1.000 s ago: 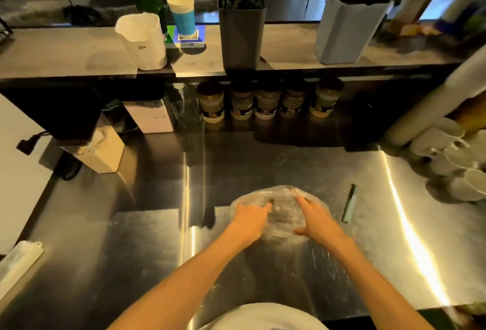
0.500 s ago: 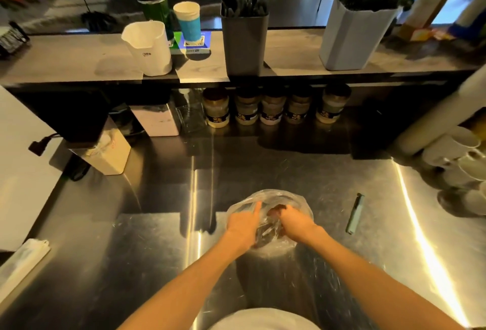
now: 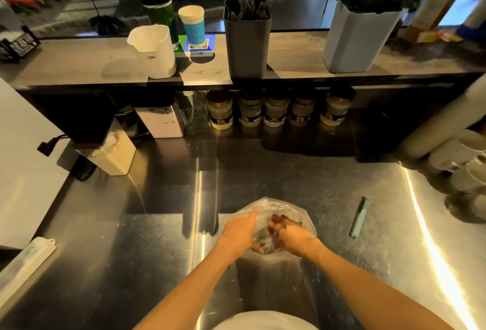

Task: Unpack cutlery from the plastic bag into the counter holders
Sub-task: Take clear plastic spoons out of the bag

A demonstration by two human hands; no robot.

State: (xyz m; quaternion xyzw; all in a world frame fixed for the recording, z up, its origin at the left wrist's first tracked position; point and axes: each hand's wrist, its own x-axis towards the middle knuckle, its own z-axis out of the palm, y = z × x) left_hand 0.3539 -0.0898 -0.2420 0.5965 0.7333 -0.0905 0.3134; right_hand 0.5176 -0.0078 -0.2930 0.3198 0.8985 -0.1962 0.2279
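Plastic bag [image 3: 284,207] on steel counter [image 3: 147,245], left hand [image 3: 240,233] gripping rim, right hand [image 3: 293,237] curled inside

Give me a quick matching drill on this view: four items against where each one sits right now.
Items:
1. plastic bag
2. dark grey holder
3. pen
4. jars

Places:
A. under the shelf, in a row
B. on the upper shelf, middle
C. on the steel counter, under both hands
D. on the steel counter, right of the bag

Pairs: 1-C, 2-B, 3-D, 4-A
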